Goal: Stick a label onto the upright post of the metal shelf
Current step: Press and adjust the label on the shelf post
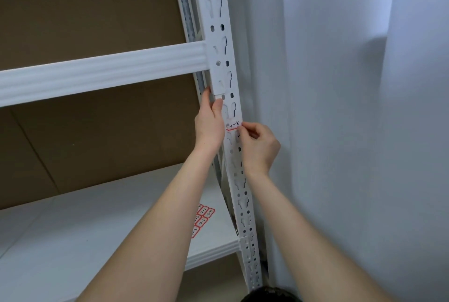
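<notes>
A white perforated upright post of the metal shelf runs from the top centre down to the lower right. A small white label with a red border and handwritten marks lies across the post's front face. My right hand pinches the label's right end between thumb and fingertips. My left hand lies along the post's left edge just below the crossbeam, its fingers extended against the metal beside the label.
A white crossbeam joins the post at the left. Below it, a white shelf board carries a sheet of red-bordered labels. Brown cardboard backs the shelf. A white wall stands close on the right.
</notes>
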The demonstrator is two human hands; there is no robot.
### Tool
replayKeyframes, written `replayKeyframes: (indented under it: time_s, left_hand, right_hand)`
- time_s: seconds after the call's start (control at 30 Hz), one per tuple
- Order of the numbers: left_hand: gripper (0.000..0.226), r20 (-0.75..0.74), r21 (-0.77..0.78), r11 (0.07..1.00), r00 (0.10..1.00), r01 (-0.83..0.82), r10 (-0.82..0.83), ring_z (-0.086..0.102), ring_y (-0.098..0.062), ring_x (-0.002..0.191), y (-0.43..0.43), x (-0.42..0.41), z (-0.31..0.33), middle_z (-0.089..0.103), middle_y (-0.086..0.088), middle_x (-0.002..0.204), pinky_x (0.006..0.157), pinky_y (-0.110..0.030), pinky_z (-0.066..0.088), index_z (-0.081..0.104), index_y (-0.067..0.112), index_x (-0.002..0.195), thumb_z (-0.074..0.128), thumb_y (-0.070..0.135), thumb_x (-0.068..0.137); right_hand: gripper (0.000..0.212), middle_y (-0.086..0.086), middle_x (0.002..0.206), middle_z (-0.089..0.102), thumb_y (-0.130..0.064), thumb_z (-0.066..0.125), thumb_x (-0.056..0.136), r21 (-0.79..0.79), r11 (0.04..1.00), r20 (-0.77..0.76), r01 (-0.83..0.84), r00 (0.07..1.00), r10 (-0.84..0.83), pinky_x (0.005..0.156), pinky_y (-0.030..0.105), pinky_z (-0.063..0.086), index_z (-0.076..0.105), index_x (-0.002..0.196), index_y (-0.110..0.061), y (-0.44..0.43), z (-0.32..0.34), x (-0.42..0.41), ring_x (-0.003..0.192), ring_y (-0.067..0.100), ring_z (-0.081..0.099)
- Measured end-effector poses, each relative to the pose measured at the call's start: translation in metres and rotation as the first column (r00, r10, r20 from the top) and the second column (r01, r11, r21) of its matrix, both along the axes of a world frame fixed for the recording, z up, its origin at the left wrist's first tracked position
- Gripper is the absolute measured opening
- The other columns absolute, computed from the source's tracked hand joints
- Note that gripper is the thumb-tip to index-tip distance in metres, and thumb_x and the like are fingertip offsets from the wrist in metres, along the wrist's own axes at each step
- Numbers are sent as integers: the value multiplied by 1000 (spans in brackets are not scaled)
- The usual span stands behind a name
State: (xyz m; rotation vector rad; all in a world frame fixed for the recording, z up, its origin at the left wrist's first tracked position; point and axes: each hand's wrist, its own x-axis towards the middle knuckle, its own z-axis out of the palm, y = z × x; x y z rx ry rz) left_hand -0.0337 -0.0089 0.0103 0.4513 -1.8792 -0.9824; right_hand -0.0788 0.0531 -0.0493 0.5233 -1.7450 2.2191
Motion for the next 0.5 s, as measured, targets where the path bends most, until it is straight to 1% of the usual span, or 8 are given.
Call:
replayKeyframes:
  time_s: [0.03, 0.13, 0.23, 0.3, 0.4, 0.43, 0.5]
  left_hand:
    - [44, -4, 2, 1000, 1000, 3, -3, 57, -13, 106, 0, -1, -1, 57, 1, 127, 86, -29, 47, 29, 24, 146, 32, 26, 103]
    - [45, -10, -1, 1000, 1000, 11, -11, 56, -17, 114, -2, -2, -2, 56, -1, 132, 90, -30, 46, 28, 24, 147, 31, 26, 103]
    - [45, -7, -8, 1000, 1000, 14, -14, 54, -19, 120, -2, -2, -2, 54, -2, 136, 94, -30, 45, 27, 23, 148, 31, 27, 103]
    - [46, -6, -13, 1000, 1000, 24, -24, 52, -20, 123, -2, -1, -2, 52, -2, 138, 98, -33, 45, 26, 22, 148, 31, 27, 103]
    - [45, -6, -6, 999, 999, 44, -44, 52, -20, 124, -2, 0, -2, 52, -1, 138, 101, -38, 45, 26, 23, 147, 32, 26, 103]
    - [45, -3, -6, 999, 999, 44, -44, 53, -20, 123, -2, 0, -2, 52, -1, 138, 101, -39, 46, 26, 23, 147, 32, 26, 103]
    - [45, 4, -9, 999, 999, 40, -40, 53, -20, 122, -2, 0, -1, 53, -1, 136, 100, -39, 46, 26, 23, 147, 32, 26, 103]
  right_hand:
    - [6, 0, 85, 71, -13, 68, 80, -6, 1000, 10, 7, 1000, -7, 74, 19, 50, 74, 82, -15, -1, 0, 0, 76, 11, 65]
    - [5, 1, 83, 71, -13, 68, 80, -3, 999, 9, 36, 999, -36, 73, 21, 49, 72, 79, -16, -2, 1, 1, 75, 12, 65]
    - [6, 3, 85, 70, -15, 65, 84, 52, 997, -18, 55, 998, -54, 75, 27, 49, 69, 80, -14, -2, 3, 1, 78, 17, 64]
    - [8, 5, 90, 68, -16, 60, 87, 123, 991, -45, 53, 998, -48, 76, 32, 49, 66, 83, -12, 0, 5, 0, 82, 20, 62]
    - [15, 6, 102, 61, -18, 50, 93, 299, 953, -71, 42, 997, -22, 74, 28, 39, 62, 90, -10, 3, 11, -3, 86, 19, 54]
    - [16, 6, 105, 59, -19, 47, 94, 350, 936, -75, 46, 997, -20, 74, 28, 37, 61, 93, -10, 4, 13, -4, 90, 19, 53]
    - [19, 7, 109, 58, -20, 44, 95, 416, 908, -79, 56, 997, -26, 79, 32, 37, 60, 95, -10, 3, 15, -5, 102, 24, 52]
